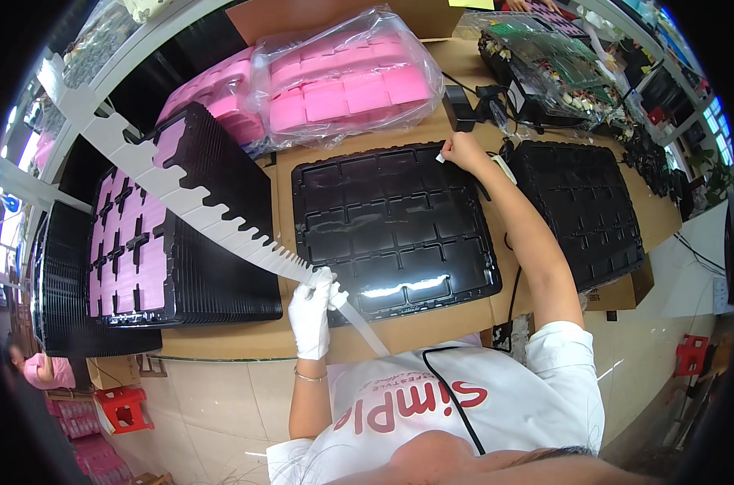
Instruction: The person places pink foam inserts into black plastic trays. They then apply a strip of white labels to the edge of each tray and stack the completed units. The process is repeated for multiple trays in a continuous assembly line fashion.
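A cardboard-covered desk (464,323) in a cluttered workshop carries an empty black compartment tray (395,222) at its middle, a second black tray (585,206) to the right, a stack of black trays filled with pink foam pads (132,242) to the left, and a clear bag of pink foam pads (342,85) at the back. The left hand (312,311), in a white glove, is closed around a long white notched strip (197,202) near its lower end, so the strip slants up and away to the left above the filled stack. The bare right hand (461,149) reaches to the far edge of the middle tray and pinches a small white piece (440,158) between its fingertips. Held so near one end, the long strip could sag or swing and knock the foam pads out of their pockets, or slip from the gloved grip.
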Motion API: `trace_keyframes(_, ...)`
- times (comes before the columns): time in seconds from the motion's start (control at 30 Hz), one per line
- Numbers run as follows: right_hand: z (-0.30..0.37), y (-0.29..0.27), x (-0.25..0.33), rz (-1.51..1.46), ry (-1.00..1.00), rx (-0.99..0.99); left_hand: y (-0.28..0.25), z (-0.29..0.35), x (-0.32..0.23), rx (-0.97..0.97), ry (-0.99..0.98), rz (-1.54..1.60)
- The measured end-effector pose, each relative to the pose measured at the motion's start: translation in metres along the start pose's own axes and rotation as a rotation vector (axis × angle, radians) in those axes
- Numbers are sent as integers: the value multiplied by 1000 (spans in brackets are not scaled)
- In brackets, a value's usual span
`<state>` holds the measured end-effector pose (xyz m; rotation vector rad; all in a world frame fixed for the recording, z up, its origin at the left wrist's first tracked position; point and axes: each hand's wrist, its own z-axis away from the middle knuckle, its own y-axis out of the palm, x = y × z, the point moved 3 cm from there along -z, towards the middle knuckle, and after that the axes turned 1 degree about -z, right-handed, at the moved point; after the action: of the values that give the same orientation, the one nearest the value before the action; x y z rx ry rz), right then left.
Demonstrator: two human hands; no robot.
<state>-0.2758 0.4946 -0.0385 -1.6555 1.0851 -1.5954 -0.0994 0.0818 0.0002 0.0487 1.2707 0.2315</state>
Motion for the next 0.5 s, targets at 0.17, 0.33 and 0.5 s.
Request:
trace_keyframes(0.17,19,-8,14,-216,-53,155,-6,-2,3,40,-1,-6)
trace_keyframes(0.33,37,-13,15,-1247,132,50,-6,3,0,14,22,-25)
trace_keyframes(0.5,119,5,131,-1872,312,395,-20,12,1,-44,13,-53)
